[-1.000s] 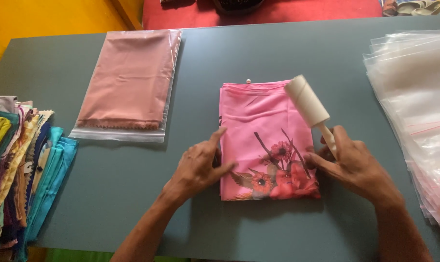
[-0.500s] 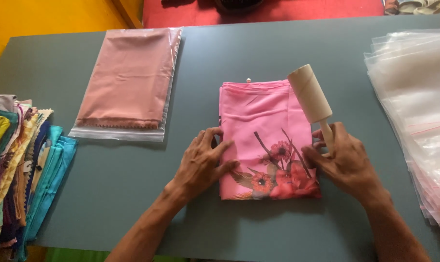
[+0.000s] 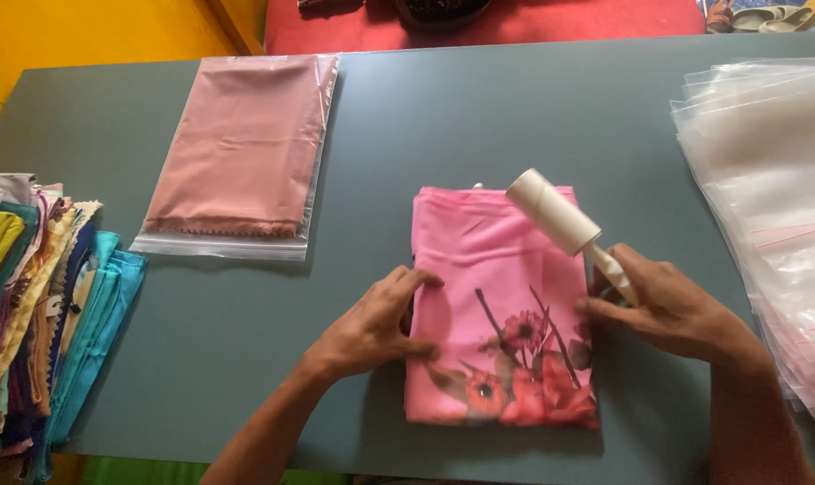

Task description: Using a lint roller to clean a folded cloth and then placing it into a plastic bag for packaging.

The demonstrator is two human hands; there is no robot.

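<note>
I see a grey table (image 3: pixel 479 108). At ten o'clock lies a dusty-pink folded cloth in a clear zip bag (image 3: pixel 241 153). At nine o'clock sits a stack of many-coloured folded cloths (image 3: pixel 44 301). At three o'clock rests a pile of clear plastic bags (image 3: pixel 771 198).

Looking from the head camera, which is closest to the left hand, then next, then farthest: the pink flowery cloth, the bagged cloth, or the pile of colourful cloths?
1. Pink flowery cloth: the left hand touches its left edge.
2. Bagged cloth: up and to the left, at the far side of the table.
3. Pile of colourful cloths: at the table's far left edge.
</note>
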